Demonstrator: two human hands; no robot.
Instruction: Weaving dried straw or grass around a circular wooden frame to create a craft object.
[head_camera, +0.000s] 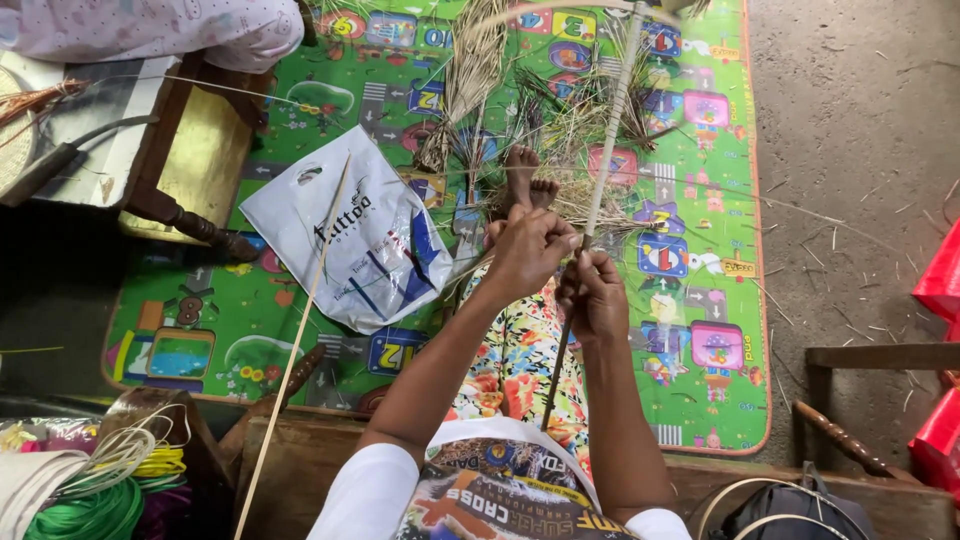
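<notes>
- One play mat (300, 110), green with bright picture squares, lies under everything, well beyond the fingers on all sides.
- One white plastic bag (350, 235) rests on the mat, near the left hand's fingers, on their left.
- One heap of dry straw (560, 130) sprawls on the mat just past the fingertips, around two bare feet (525, 185).
- One long cane (600, 180) runs from the lap up past the top edge; both hands hold it, so it sits right inside the fingers.
- One thinner stick (295, 350) slants across the mat and bench, well to the left of the fingers, untouched.
- Two hands work side by side: the left hand (525, 255) has its fingers curled together around the cane; the right hand (592, 298), just below it, is likewise clamped on the cane.
- Several coils of coloured cord (100, 490), green, yellow and white, lie at the lower left, far from the fingers.
- Judging by the bare length above the fingers and the loose straw not gathered in, the work looks early, with most left.
</notes>
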